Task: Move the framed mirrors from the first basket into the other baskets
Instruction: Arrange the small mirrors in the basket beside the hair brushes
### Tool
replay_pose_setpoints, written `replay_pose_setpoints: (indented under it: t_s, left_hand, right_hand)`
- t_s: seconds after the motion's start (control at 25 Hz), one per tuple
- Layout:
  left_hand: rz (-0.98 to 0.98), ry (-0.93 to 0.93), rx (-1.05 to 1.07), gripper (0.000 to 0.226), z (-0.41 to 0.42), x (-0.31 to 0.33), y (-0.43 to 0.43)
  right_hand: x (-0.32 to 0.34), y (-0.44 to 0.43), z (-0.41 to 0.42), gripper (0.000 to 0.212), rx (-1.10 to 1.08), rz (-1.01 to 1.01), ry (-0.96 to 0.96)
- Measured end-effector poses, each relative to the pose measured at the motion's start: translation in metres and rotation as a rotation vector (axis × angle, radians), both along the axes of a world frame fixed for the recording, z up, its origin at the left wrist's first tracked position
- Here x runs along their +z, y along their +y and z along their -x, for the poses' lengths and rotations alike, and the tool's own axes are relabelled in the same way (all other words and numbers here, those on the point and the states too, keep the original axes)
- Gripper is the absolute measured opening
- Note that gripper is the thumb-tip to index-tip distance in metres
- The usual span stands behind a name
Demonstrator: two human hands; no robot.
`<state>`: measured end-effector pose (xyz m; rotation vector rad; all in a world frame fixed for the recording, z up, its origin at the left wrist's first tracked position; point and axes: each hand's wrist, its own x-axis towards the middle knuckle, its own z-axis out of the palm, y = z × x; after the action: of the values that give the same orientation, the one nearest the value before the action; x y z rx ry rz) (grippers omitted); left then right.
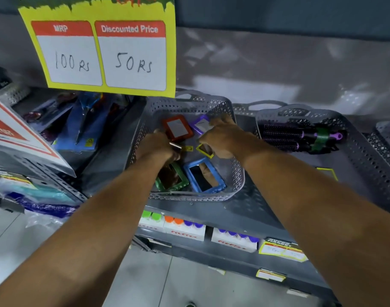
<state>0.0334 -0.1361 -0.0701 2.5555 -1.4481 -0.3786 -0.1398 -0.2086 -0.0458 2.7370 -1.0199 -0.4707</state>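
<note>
A grey perforated basket on the shelf holds several framed mirrors: orange, purple, yellow, blue and green. My left hand is inside the basket, curled around a thin shiny item that looks like a mirror seen edge-on. My right hand reaches in from the right, with its fingertips on the purple mirror and its thumb beside the yellow one. Its grip is hidden. A second grey basket to the right holds hair brushes and a yellow-framed piece.
A yellow price sign hangs over the back left of the mirror basket. Packaged scissors lie in the bin to the left. Another basket rim shows at the far right. Boxed bottles stand on the lower shelf.
</note>
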Motion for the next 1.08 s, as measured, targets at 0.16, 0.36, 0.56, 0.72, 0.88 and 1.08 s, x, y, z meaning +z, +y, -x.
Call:
replay_pose_setpoints:
  t_s: [0.16, 0.36, 0.56, 0.72, 0.88, 1.08]
  left_hand:
    - [0.035, 0.007, 0.026, 0.070, 0.004, 0.000, 0.000]
    - [0.066, 0.075, 0.004, 0.051, 0.004, 0.000, -0.002]
    - [0.080, 0.166, -0.078, 0.030, -0.003, -0.002, -0.001]
    - [0.107, 0.212, -0.123, 0.029, -0.008, -0.004, -0.001]
    - [0.133, 0.265, -0.204, 0.043, -0.008, -0.004, 0.000]
    - [0.154, 0.263, -0.327, 0.044, -0.009, 0.007, 0.002]
  right_hand:
    - [-0.003, -0.002, -0.001, 0.051, 0.016, 0.010, 0.036]
    - [-0.007, -0.007, -0.003, 0.048, 0.027, 0.001, 0.049]
    - [-0.013, -0.010, -0.002, 0.050, -0.031, -0.045, 0.039]
    - [-0.016, -0.011, -0.001, 0.045, -0.023, -0.044, 0.007]
    - [-0.011, -0.010, 0.003, 0.026, 0.048, 0.018, -0.034]
    - [0.004, -0.006, 0.010, 0.021, 0.057, 0.009, -0.180]
